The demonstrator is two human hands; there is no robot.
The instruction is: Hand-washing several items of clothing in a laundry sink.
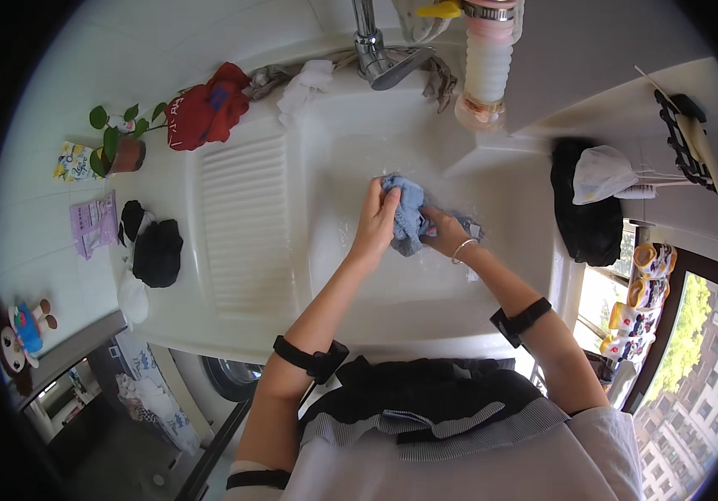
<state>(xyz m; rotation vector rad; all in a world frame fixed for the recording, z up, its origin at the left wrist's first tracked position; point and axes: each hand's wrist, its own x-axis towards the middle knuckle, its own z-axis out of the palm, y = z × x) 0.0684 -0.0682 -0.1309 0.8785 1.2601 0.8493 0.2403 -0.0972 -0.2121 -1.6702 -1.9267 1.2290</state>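
Observation:
A wet blue cloth (406, 216) is bunched between my two hands over the basin of a white laundry sink (371, 322). My left hand (376, 216) grips its left side, with the thumb lying on top. On the other side, my right hand (445, 233) closes on the cloth's lower right part; a bracelet circles that wrist. Part of the blue fabric (473, 229) trails behind and to the right of my right hand, and a small white tag shows there. What my fingertips do beneath the cloth is hidden.
A chrome faucet (390, 66) and a ribbed drain hose (485, 69) reach over the sink's back. Left of the basin is a ridged washboard (246, 225). Red cloth (208, 109), white cloth (306, 84), a potted plant (127, 154) and black cloth items (158, 253) lie along the rim.

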